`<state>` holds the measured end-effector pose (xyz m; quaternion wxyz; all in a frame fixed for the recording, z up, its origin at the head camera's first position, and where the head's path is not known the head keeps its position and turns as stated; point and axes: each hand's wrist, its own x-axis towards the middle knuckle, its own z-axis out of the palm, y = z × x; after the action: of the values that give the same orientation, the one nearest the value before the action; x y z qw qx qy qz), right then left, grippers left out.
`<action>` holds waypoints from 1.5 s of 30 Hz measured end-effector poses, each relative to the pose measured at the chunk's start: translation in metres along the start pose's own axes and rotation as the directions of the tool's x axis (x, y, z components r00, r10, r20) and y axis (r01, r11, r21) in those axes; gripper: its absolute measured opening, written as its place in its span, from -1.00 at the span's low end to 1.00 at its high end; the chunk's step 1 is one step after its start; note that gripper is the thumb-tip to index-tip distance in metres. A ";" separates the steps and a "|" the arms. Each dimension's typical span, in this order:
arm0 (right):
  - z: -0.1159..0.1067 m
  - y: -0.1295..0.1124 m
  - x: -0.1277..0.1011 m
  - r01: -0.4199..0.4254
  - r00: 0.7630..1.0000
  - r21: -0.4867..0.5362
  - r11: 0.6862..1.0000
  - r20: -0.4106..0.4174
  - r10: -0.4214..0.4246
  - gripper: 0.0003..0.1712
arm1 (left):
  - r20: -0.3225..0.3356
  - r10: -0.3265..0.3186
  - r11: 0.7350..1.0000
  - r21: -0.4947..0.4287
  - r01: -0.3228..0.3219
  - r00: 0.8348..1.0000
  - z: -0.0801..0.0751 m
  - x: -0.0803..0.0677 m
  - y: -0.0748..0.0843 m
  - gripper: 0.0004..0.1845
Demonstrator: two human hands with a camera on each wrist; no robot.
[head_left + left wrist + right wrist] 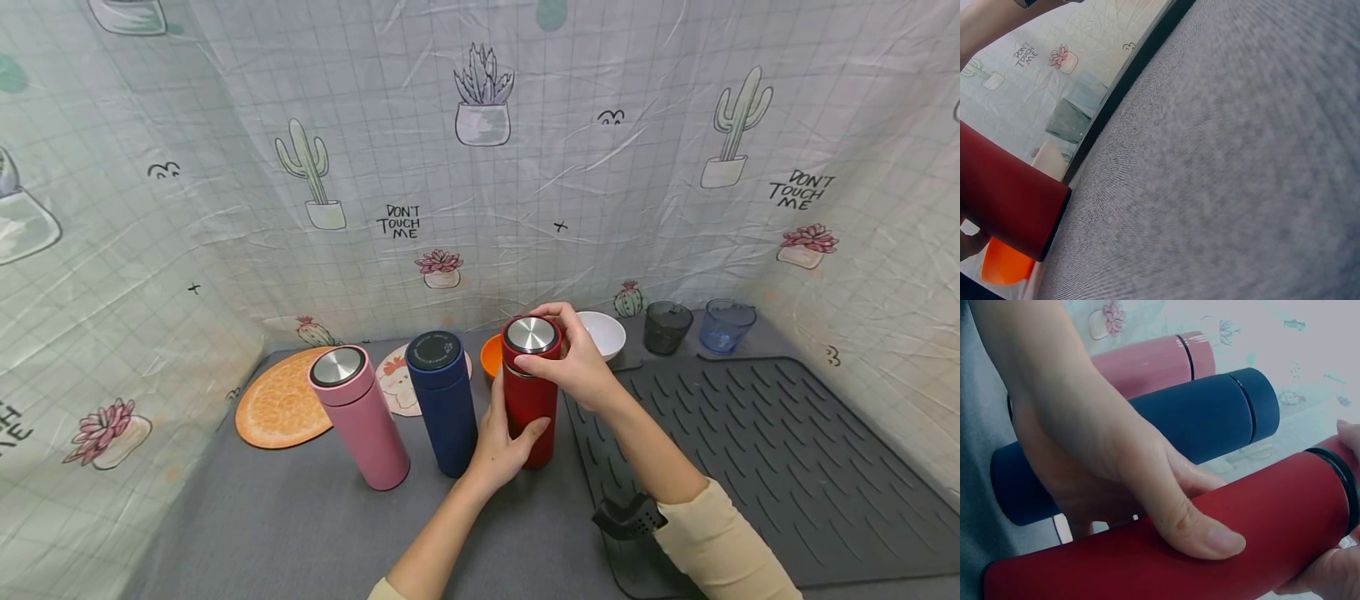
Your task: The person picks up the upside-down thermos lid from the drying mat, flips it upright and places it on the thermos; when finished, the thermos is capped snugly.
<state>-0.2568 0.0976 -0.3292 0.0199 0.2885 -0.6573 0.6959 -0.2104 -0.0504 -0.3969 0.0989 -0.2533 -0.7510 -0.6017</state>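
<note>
Red flask (529, 400): upright on the grey surface (300, 517), just left of the dark ribbed mat (787, 450); silver-topped lid (530, 335) on.
Left hand (501, 446): grip wrapped round the lower body of the red flask, thumb (1197, 534) laid across its front, fingers behind.
Right hand (573, 358): grip curled over the lid from the right, fingertips pinching its rim.
Blue flask (444, 400): upright, just left of the red flask, nearly touching the left hand; dark cap.
Pink flask (360, 414): upright, left of the blue flask, a small gap between them; silver top.
In the way: blue flask crowds the left side of the red flask; mat edge close on its right.
Orange bowl (491, 354): behind the red flask, mostly hidden by it.
White bowl (603, 333): behind the right hand, partly covered by it.
Dark glass (667, 326): back edge of the mat, well apart from the hands.
Blue glass (726, 324): just right of the dark glass.
Orange-slice mat (281, 404): flat at back left, behind the pink flask.
Round coaster (396, 383): cartoon print, behind the blue flask, partly hidden.
Backdrop (480, 167): cactus-print sheet on three sides.
Left wrist view: red flask base (1010, 206) on the grey surface, orange bowl beyond; blurred.
</note>
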 end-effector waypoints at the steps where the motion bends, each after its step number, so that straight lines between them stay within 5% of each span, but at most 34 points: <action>1: 0.000 0.000 0.000 -0.004 1.000 -0.015 1.000 0.000 0.004 -0.32 | 0.001 0.000 1.000 0.000 0.000 1.000 0.000 0.000 0.000 -0.10; 7: -0.001 -0.001 -0.003 0.032 0.997 -0.006 0.999 0.074 -0.031 -0.31 | -0.004 0.011 1.000 0.003 -0.011 1.000 0.001 -0.001 -0.001 -0.09; 14: 0.000 -0.001 -0.003 -0.008 1.000 0.044 0.999 0.022 0.007 -0.36 | -0.002 0.001 1.000 0.008 -0.001 1.000 0.002 -0.001 0.000 -0.10; 19: -0.002 -0.001 -0.005 0.042 0.994 0.133 0.990 0.097 -0.055 -0.23 | -0.006 0.025 1.000 0.001 -0.025 1.000 0.003 -0.002 -0.001 -0.10; 27: -0.002 0.001 -0.006 0.044 0.994 0.126 0.991 0.090 -0.055 -0.35 | -0.026 0.042 0.999 0.021 -0.041 0.999 0.007 0.000 -0.034 -0.05; 34: -0.004 0.001 -0.005 0.032 0.993 0.130 0.991 0.111 -0.047 -0.35 | -0.024 0.051 0.999 0.012 -0.051 0.998 0.007 0.000 -0.026 -0.05; 38: -0.003 0.002 -0.005 0.019 0.997 0.107 0.994 0.075 -0.027 -0.33 | -0.023 0.052 0.998 0.019 -0.051 0.998 0.008 0.001 -0.042 -0.05; 45: -0.003 0.001 -0.005 0.015 0.995 0.103 0.995 0.101 -0.025 -0.34 | -0.019 0.050 0.999 0.014 -0.050 0.999 0.006 -0.001 -0.020 -0.07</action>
<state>-0.2537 0.1021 -0.3320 -0.0216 0.3308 -0.6181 0.7128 -0.2184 -0.0478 -0.4165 0.1228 -0.2654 -0.7476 -0.5963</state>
